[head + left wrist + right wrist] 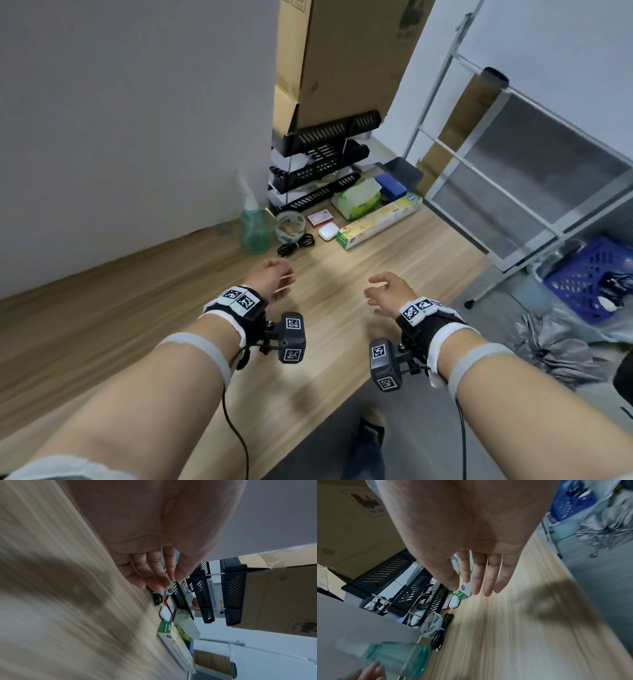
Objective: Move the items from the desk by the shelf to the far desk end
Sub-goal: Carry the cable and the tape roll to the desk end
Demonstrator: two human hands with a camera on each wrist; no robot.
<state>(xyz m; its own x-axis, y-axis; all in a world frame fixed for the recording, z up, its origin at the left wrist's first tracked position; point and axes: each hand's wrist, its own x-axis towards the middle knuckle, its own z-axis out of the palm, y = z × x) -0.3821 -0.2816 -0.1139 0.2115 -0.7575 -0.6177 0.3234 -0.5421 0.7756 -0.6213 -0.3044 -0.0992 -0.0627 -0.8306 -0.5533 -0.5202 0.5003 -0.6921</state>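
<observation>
step: reach | left hand [274, 278] and right hand [390, 291] grips relaxed, empty | advice: left takes green spray bottle [254, 230] at 12 low on body, upright; right takes long box [376, 224] at 1 mid-length

Soft daylight — motion-blurred wrist views.

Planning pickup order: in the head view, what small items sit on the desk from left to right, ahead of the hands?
Green spray bottle → tape roll → red card box → white earbud case → long green-ended box.
</observation>
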